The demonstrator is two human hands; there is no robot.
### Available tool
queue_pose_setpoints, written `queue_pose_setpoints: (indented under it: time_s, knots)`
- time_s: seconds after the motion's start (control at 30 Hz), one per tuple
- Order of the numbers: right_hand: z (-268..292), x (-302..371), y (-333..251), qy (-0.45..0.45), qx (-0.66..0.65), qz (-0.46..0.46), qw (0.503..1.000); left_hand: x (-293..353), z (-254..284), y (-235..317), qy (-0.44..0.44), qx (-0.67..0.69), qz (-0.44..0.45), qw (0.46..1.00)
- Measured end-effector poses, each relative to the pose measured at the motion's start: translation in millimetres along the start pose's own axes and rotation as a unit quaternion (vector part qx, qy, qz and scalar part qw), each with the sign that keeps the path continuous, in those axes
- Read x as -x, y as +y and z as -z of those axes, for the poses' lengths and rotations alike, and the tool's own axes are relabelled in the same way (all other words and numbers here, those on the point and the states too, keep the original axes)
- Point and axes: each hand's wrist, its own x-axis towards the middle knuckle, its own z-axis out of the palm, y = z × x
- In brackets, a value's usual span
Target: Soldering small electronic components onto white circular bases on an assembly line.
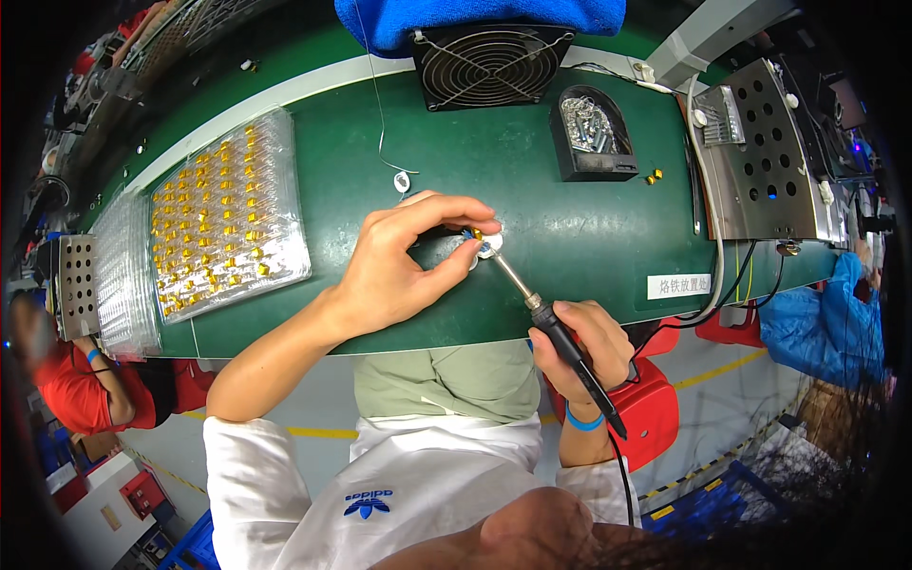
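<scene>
Between thumb and fingertips, my left hand [391, 255] pinches a small gold-and-blue part [476, 234]. A white round piece [492, 243] shows beside it, partly hidden by the fingers. My right hand [597, 347] is closed round the black handle of a soldering iron [561, 334], whose metal tip meets or nearly meets the pinched part. Beyond my left hand a small white ring [402, 181] lies on the green mat [361, 133]. A thin wire [382, 128] hangs down and ends close to that ring.
Left, a clear plastic tray [296, 204] holds rows of small gold parts. A black fan [494, 66] stands at the back; right of it is a dark bin [598, 174] of metal pieces. A perforated metal box [760, 161] and cables fill the right. A person in red [76, 389] sits far left.
</scene>
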Motion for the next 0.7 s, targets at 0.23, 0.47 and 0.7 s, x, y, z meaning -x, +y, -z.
queue_pose_setpoints:
  time_s: [0.23,0.47,0.7]
  knots:
    - [0.7,-0.1,0.4,-0.009,-0.001,-0.003,1.000,0.2,-0.4,-1.3,-0.003,-0.002,-0.004,1.000]
    - [-0.5,2.1,2.3,0.003,0.000,0.002,1.000,0.3,-1.0,-3.9,-0.002,0.005,-0.008,1.000]
    - [-2.2,2.9,1.8,0.030,-0.005,0.007,1.000,-0.7,1.5,0.1,0.000,-0.012,-0.017,1.000]
